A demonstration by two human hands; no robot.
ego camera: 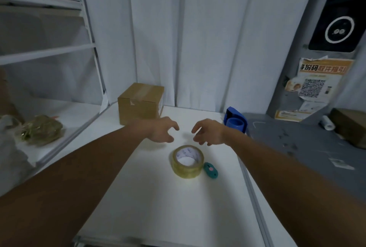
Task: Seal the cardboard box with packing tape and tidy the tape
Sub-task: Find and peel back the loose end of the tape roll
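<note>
A small cardboard box [141, 102] stands at the far left of the white table [158, 197], with clear tape running over its top and down its front. A roll of yellowish packing tape [187, 161] lies flat in the middle of the table. My left hand [162, 130] and my right hand [208, 132] hover side by side just beyond the roll, fingers curled and apart, holding nothing. Neither hand touches the roll or the box.
A small teal cutter [211, 170] lies against the roll's right side. A blue tape dispenser [236, 121] stands at the table's far right edge. White shelves [47, 52] with a crumpled bag [40, 129] are on the left, a grey counter [297, 147] on the right.
</note>
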